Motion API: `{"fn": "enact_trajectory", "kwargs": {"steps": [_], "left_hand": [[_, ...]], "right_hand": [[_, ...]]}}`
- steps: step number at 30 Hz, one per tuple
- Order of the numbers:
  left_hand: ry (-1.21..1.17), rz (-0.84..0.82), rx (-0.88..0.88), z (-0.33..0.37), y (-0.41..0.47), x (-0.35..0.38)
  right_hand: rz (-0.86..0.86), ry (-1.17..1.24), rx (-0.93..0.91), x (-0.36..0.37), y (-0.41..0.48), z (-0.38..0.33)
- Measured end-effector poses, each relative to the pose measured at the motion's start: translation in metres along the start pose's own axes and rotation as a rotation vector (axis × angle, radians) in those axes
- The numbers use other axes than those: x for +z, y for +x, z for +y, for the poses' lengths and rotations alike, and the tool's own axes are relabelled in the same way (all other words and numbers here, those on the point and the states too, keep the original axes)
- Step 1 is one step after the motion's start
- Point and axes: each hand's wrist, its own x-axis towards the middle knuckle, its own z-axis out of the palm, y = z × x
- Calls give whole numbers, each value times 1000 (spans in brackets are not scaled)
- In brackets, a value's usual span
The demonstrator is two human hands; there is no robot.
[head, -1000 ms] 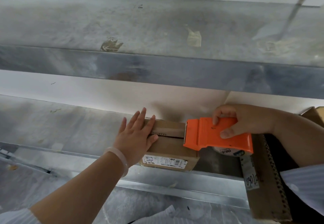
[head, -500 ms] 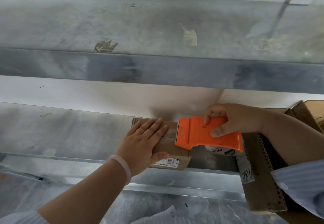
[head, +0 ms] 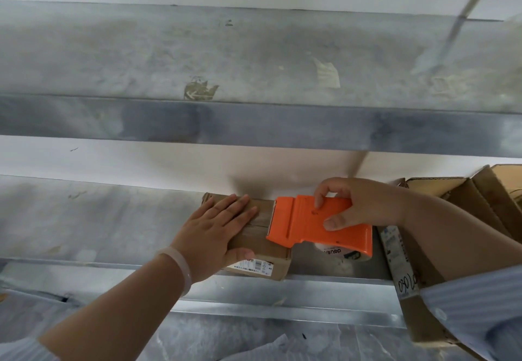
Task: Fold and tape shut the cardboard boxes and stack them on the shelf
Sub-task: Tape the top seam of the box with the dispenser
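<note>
the small cardboard box (head: 261,250) sits on the metal shelf (head: 113,219), near its front edge. the left hand (head: 217,230) lies flat on top of the box, fingers straight. the right hand (head: 358,205) curls around the orange tape tool (head: 305,225), whose front end touches the box top.

The tape roll (head: 340,253) under the orange dispenser (head: 319,223) I'm gripping shows the brand "deli". On the white strip (head: 406,284) stuck to the cardboard (head: 421,326) at my right, the handwritten digits end in "060". The barcode label (head: 250,265) on the small box (head: 265,244) is too small to read.
</note>
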Motion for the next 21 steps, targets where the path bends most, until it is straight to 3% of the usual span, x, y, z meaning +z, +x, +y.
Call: {"fn": "enact_trajectory", "kwargs": {"steps": [9,14,18,21], "left_hand": [[-60,-64,-7,-54,-26,-6],[-375,123,-378,-21,-2,-17],[-118,21,-429,-8,5,-4],[-71,-98,-431,-11,6,-1]], "right_hand": [[-8,67,-46,40,29,-18],[-20,41,-56,39,25,-24],[-32,19,-65,41,25,-25],[-24,36,-74,41,25,-22]]}}
